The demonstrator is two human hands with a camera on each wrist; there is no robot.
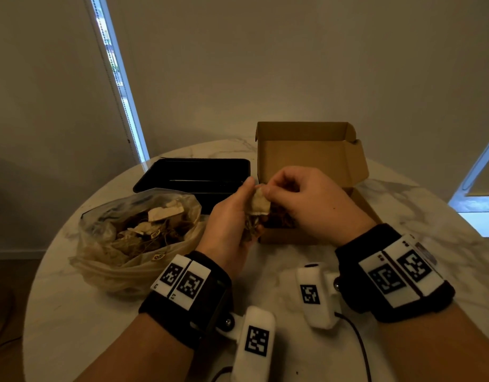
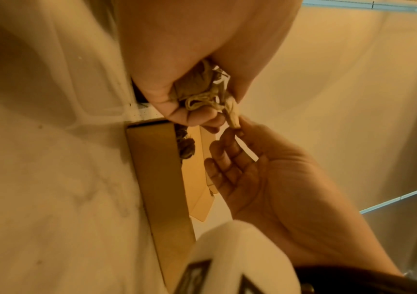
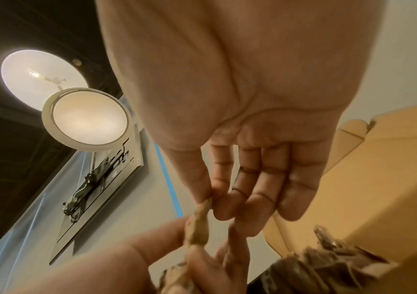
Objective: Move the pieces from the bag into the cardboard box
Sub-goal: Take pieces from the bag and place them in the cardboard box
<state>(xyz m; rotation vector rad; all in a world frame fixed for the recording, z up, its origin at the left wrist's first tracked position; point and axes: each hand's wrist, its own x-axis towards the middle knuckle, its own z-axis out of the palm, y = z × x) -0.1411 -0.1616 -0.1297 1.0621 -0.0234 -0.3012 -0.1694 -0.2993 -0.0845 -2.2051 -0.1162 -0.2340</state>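
A clear plastic bag (image 1: 133, 238) full of used tea bags lies on the table's left. An open cardboard box (image 1: 315, 164) stands at the right, with dark tea bags (image 3: 328, 264) inside. My left hand (image 1: 229, 219) grips a clump of tea bags and strings (image 2: 202, 89) at the box's near left corner. My right hand (image 1: 301, 199) pinches one pale tea bag (image 1: 260, 201) out of that clump between thumb and forefinger; the same tea bag (image 3: 198, 224) shows in the right wrist view.
A black plastic tray (image 1: 193, 175) sits behind the bag, left of the box. The round marble table (image 1: 86, 326) ends close on the left and near side. The box's lid (image 1: 306, 139) stands upright at the back.
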